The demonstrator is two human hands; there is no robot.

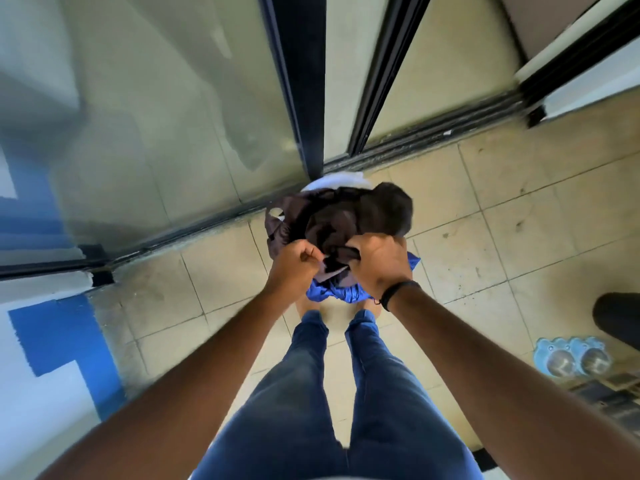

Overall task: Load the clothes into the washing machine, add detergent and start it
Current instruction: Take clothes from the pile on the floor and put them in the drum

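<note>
I see a glass door (166,116) far left, my left hand (294,268) clenched on the dark clothes (339,220), bundle held above the tiled floor (502,220) ahead of my feet, right hand (377,265) grasping it too, blue cloth (332,292) beneath, bottles (571,356) near right

A single wide-angle view looks steeply down from the person's head. Both forearms reach in from the lower corners toward frame centre, with the tiled floor (519,209) beyond.
</note>
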